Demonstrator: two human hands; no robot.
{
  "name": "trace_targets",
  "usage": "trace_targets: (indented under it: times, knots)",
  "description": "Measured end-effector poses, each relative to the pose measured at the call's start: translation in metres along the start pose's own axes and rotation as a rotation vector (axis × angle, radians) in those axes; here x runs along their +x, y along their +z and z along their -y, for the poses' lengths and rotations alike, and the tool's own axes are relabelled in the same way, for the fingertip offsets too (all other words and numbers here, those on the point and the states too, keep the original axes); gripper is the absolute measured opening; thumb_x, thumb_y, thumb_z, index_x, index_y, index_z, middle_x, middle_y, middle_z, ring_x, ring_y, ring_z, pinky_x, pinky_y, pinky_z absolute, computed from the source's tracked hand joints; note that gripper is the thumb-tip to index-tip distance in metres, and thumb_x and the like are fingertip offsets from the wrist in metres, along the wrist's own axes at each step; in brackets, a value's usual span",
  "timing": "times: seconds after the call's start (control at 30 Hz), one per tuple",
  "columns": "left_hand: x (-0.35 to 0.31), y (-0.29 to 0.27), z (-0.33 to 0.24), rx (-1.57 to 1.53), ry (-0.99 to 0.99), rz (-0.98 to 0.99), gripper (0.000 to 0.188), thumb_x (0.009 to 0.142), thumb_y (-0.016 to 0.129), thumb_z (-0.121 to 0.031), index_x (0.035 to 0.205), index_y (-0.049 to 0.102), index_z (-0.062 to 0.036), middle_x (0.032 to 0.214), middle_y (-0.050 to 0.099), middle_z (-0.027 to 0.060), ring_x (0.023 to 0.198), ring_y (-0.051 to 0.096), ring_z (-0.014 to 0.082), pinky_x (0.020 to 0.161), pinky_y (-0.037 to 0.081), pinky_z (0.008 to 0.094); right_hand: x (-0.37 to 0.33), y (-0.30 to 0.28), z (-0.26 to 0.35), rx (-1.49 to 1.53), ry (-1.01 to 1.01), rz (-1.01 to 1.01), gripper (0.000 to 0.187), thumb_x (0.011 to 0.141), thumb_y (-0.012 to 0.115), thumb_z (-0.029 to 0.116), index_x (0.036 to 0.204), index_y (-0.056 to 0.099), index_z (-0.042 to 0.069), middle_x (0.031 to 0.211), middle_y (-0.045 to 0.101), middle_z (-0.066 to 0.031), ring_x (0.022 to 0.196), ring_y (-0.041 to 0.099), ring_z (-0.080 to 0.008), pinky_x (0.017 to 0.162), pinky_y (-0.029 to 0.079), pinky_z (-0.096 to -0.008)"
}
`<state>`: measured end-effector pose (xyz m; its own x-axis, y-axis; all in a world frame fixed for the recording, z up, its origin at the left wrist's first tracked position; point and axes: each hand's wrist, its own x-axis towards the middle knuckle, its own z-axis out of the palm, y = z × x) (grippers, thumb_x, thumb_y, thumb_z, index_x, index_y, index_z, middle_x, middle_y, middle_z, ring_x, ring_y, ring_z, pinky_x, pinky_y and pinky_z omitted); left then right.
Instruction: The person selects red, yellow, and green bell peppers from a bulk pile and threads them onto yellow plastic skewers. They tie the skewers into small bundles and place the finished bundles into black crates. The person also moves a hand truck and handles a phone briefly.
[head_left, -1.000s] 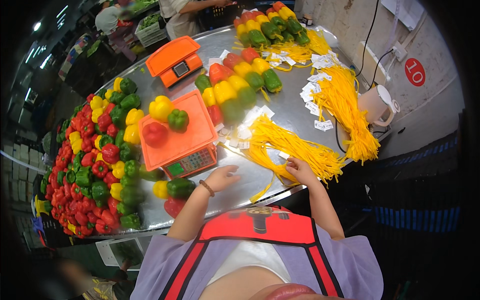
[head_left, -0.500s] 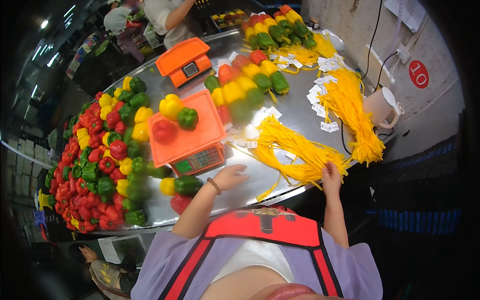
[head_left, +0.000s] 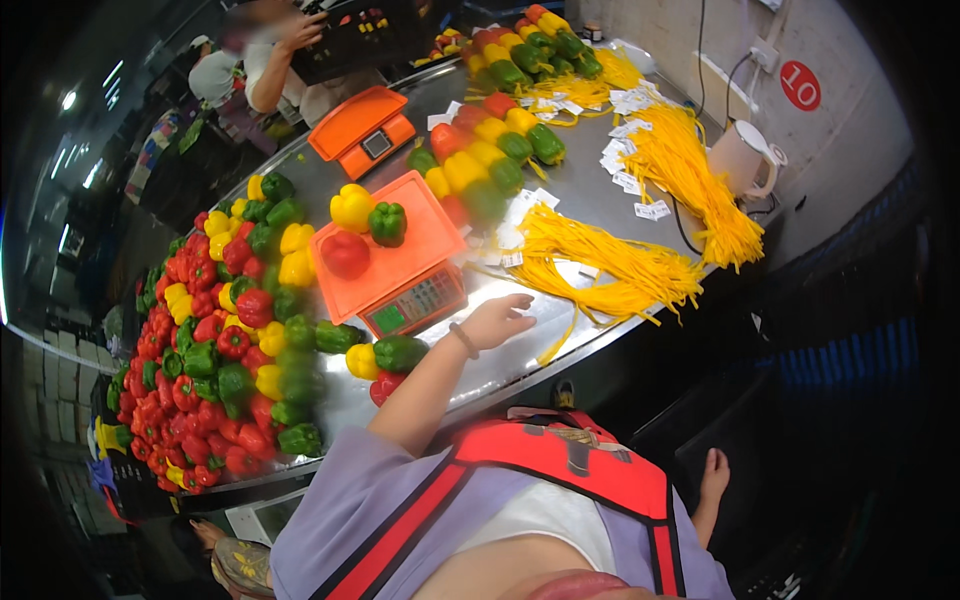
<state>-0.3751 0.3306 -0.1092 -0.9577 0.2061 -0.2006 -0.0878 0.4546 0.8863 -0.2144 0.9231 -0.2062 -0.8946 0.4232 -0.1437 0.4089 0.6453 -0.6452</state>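
My left hand [head_left: 500, 321] is held over the front of the metal table, fingers stretched and apart, holding nothing. It is just right of an orange digital scale [head_left: 415, 300]. On the scale's tray lie a yellow bell pepper [head_left: 351, 208], a green one [head_left: 387, 224] and a red one [head_left: 345, 255]. A bundle of yellow net strips [head_left: 600, 262] with white tags lies beyond my left hand. My right hand [head_left: 714, 474] hangs low beside my body, off the table; its visible fingers look extended, with nothing seen in them.
Loose peppers [head_left: 205, 380] are heaped on the left. A yellow, a green [head_left: 400, 353] and a red pepper sit by the scale's front. Farther back are netted peppers [head_left: 490, 150], a second orange scale [head_left: 362, 130], more yellow nets [head_left: 690, 185] and a mug [head_left: 737, 160]. People stand across the table.
My right hand has left the yellow net bundle and dropped down beside my body. My left hand stays over the table near the scale, and the whole view has shifted.
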Motion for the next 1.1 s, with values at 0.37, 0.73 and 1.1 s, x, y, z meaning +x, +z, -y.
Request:
trace_targets:
  times: [0.37,0.73,1.1]
  knots:
    - [-0.041,0.066,-0.041,-0.003,-0.061,0.050,0.047,0.088,0.063,-0.022,0.129,0.052,-0.0015,0.119,0.062,0.0154,0.104,0.062,0.0214,0.089,0.048,0.0312,-0.072,0.006,-0.047,-0.407,-0.233,0.112,0.059,0.070,0.076,0.019,0.124,0.053,0.007,0.111,0.061,-0.0181,0.104,0.056,-0.0374,0.089,0.044,-0.0451]
    - [-0.089,0.116,-0.100,-0.116,-0.012,-0.175,0.044,0.090,0.063,-0.014,0.130,0.050,-0.0030,0.113,0.061,0.0052,0.096,0.057,0.0107,0.085,0.047,0.0262,-0.068,-0.013,-0.055,-0.369,-0.290,0.205,0.047,0.076,0.072,0.018,0.118,0.057,0.005,0.110,0.062,-0.0187,0.102,0.058,-0.0373,0.084,0.048,-0.0439]
    - [-0.128,-0.010,-0.102,-0.357,0.201,-0.535,0.045,0.088,0.065,-0.011,0.130,0.050,-0.0024,0.114,0.059,0.0041,0.097,0.057,0.0096,0.085,0.048,0.0260,-0.038,-0.020,-0.033,-0.461,-0.274,0.433,0.045,0.072,0.075,0.023,0.110,0.063,0.002,0.100,0.066,-0.0213,0.094,0.063,-0.0364,0.082,0.050,-0.0424]
